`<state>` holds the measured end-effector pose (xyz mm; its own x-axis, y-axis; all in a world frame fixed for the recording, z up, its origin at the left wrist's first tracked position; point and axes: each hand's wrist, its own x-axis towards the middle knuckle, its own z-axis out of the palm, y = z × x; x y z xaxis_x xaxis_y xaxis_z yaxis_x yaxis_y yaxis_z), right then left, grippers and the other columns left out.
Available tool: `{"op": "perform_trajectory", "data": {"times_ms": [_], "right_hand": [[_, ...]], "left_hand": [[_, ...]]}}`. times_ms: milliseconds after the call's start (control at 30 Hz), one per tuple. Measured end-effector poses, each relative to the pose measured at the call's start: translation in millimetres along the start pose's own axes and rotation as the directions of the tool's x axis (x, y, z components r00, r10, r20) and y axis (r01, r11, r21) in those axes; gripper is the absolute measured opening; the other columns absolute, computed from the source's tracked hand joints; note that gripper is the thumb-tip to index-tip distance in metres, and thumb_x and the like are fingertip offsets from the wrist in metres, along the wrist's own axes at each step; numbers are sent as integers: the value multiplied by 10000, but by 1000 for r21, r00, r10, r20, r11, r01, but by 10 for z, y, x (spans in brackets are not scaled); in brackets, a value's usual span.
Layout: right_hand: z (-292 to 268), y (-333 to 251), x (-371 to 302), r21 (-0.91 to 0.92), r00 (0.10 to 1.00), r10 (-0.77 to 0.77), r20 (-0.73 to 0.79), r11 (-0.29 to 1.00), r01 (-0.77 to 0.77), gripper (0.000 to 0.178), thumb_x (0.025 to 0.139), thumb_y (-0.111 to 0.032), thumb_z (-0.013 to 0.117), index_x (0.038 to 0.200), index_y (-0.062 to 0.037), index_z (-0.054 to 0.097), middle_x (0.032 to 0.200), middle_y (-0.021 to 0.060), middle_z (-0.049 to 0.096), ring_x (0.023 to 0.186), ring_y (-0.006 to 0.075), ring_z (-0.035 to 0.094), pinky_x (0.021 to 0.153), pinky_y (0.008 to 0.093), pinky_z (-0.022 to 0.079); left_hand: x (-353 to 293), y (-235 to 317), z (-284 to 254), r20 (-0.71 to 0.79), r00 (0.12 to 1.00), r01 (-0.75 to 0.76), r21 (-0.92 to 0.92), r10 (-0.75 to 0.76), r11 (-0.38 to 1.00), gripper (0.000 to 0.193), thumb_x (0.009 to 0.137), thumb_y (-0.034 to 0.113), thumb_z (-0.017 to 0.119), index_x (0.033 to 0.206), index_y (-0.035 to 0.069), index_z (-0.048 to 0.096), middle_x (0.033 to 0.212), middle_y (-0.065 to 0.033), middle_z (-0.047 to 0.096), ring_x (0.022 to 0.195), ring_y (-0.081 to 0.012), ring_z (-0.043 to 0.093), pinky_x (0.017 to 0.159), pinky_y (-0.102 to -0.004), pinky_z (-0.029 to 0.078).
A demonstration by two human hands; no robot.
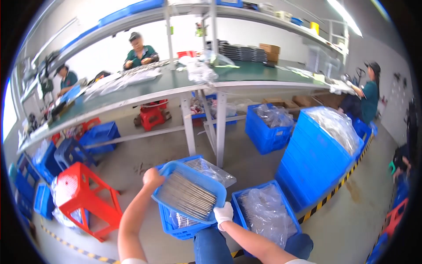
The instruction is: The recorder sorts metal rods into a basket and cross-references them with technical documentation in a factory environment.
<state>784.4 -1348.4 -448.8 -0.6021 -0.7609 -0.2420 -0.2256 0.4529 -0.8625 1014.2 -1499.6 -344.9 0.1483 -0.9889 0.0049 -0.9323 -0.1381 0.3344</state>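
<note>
Between my two hands a light blue plastic basket (pixel 215 185) is held tilted, with thin silvery metal rods (pixel 187 196) lying side by side in it. My bare left hand (pixel 153 178) is closed round its far left edge. At the near right corner my right hand (pixel 223 213), in a white glove, grips the rim. Below the basket stands a blue crate (pixel 169 226) with more rods and clear plastic film, partly hidden by the basket. Beside it, to the right, another blue crate (pixel 239 213) holds similar rods under a crumpled clear plastic bag (pixel 266 209).
A red stool (pixel 75 187) stands at the left. Stacked blue crates (pixel 303 163) rise at the right beside a striped floor line. Ahead, a long green-topped workbench (pixel 250 75) has white legs; several people in green shirts are at it.
</note>
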Motion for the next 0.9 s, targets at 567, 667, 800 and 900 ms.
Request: {"op": "perform_trajectory", "data": {"times_ms": [567,667,800,900], "right_hand": [[-3256,-861,-1180,23,919,-386,-74,921,389,266,529,-98,621,764,-14,528,690,143,542,629,286,543,624,362,450],[-3980,-795,-1610,-53,945,-228,-236,974,222,249,489,-83,605,714,-26,515,650,119,515,593,268,518,584,348,434],[-5024,-1160,-2542,258,863,144,-484,966,-17,264,449,-55,582,703,-34,512,640,86,510,579,194,497,547,318,418],[-5498,-1863,-3229,337,661,435,-611,899,-280,298,469,-58,588,762,-25,550,658,90,537,603,152,504,541,310,422]], "left_hand": [[-2224,835,-842,374,927,269,-702,20,659,119,651,54,604,738,-26,622,636,-67,597,554,-144,541,512,-295,449],[-2712,1541,-1492,496,862,280,-635,101,720,124,658,53,598,748,-29,619,673,-61,607,604,-124,548,542,-268,447],[-3050,2515,-2047,607,679,302,-745,414,595,127,664,36,583,771,-25,615,707,-40,600,630,-102,526,562,-247,425],[-3154,3194,-2538,632,492,253,-762,599,597,137,652,32,579,779,-6,614,697,-22,592,609,-98,515,559,-236,415]]}}
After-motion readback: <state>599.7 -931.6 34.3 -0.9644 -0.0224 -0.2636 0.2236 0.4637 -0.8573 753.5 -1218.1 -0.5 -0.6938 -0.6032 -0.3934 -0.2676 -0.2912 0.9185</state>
